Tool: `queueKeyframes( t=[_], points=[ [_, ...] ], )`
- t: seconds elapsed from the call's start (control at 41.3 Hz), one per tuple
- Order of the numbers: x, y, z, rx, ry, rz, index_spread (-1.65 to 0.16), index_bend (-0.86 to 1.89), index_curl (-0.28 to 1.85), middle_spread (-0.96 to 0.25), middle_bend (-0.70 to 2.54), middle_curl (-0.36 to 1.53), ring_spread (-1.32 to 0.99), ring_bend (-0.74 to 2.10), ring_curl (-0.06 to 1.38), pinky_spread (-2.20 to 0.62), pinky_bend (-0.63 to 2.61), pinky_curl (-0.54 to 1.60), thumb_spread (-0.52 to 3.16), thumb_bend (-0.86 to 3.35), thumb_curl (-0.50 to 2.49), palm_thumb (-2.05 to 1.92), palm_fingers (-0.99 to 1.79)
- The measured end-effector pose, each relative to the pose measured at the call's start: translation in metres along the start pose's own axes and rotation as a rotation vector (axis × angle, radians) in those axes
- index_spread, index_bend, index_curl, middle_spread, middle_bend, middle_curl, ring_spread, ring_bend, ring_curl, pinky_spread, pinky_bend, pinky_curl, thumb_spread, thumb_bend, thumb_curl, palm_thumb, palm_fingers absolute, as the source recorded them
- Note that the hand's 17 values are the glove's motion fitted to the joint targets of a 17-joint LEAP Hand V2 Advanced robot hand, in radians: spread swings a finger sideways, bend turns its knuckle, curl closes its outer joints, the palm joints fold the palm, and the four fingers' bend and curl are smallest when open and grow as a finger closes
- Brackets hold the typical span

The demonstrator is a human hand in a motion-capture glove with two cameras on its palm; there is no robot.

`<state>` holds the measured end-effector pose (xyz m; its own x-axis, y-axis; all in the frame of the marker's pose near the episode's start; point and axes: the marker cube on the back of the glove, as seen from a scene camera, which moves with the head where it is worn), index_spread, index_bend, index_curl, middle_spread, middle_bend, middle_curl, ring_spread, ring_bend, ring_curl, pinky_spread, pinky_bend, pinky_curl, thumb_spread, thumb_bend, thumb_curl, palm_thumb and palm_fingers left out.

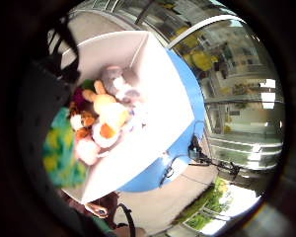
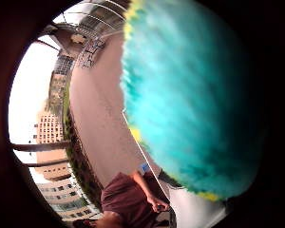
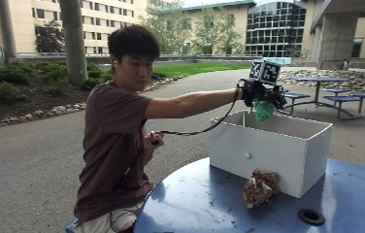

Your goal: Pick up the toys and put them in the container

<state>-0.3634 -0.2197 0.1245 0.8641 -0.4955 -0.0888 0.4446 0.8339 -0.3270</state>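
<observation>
In the outside view my gloved right hand (image 3: pixel 261 94) is stretched out above the white box (image 3: pixel 270 148) and grips a teal and yellow plush toy (image 3: pixel 263 111) that hangs over the box's opening. The same fuzzy toy (image 2: pixel 194 104) fills much of the thumb side palm view and shows beside the box's wall (image 1: pixel 64 153) in the little finger side view. Inside the white box (image 1: pixel 163 108) lie several plush toys (image 1: pixel 106 118), orange, white and grey. A brown plush toy (image 3: pixel 260 188) leans against the box's front on the blue table (image 3: pixel 195 204).
The round blue table has a black hole (image 3: pixel 311 216) near its right front. My bare left hand (image 3: pixel 155 141) is held at my chest. Paved ground, picnic tables (image 3: pixel 328 94) and buildings lie behind.
</observation>
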Motion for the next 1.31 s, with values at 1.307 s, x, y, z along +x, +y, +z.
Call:
queueKeyframes(
  t=[1.307],
  points=[
    [0.268,0.129,0.242,-0.26,-0.25,0.281,-0.16,0.06,0.19,0.0,0.17,0.34,-0.02,0.32,0.41,0.02,0.78,0.34,1.37,0.03,0.45,0.18,-0.2]
  ],
)
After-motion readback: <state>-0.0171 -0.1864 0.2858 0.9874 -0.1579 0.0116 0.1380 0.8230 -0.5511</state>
